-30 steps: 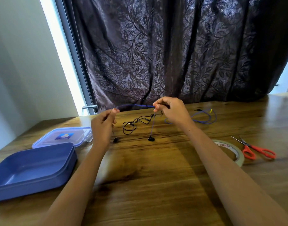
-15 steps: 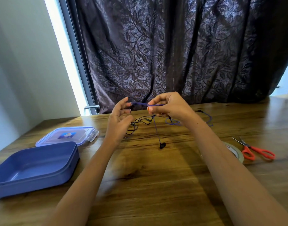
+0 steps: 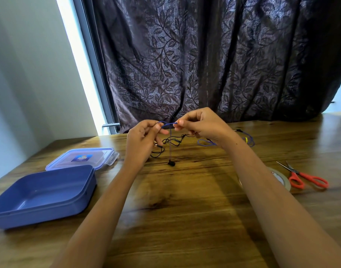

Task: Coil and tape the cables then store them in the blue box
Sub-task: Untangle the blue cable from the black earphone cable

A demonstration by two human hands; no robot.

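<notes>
Tabletop (image 3: 185, 219), near left: blue box (image 3: 42, 196), open, with lid (image 3: 82, 158) just behind it. Right side: tape roll (image 3: 281, 178) beside scissors (image 3: 305, 176). Farther out, left hand (image 3: 140, 140) and right hand (image 3: 202, 124) are raised, each pinching the blue cable (image 3: 168, 123) spanning between their fingertips; one end hangs toward the table. Black cable (image 3: 171, 141) lies beneath the hands.

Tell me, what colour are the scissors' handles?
The scissors' handles are orange-red; the head view shows them.
</notes>
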